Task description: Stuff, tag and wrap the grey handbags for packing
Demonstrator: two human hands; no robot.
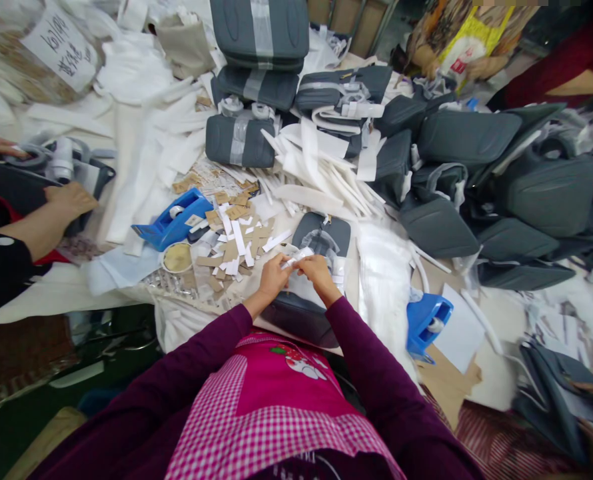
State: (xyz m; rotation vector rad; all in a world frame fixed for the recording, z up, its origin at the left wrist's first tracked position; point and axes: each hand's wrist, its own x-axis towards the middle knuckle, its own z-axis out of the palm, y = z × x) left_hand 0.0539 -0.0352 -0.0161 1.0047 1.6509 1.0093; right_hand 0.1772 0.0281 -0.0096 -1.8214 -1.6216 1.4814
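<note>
A dark grey bag (296, 319) lies in front of me at the table's edge, its far part (344, 233) spread away from me. Over its middle, my left hand (273, 276) and my right hand (317, 272) are close together, fingers pinched on a white wrapping strip (302, 254). The strip seems to go round a strap or handle, though the fingers partly cover it. Clear plastic film shows just beyond the hands. White wrapping also covers part of the bag near my right wrist.
Cardboard and paper scraps (236, 243), a blue tape dispenser (179, 217) and a round tub (177, 257) are to the left. White foam strips (316, 173) and stacked grey bags (259, 33) lie beyond. Another blue dispenser (426, 323) stands right. Co-workers' hands (71, 199) work at the sides.
</note>
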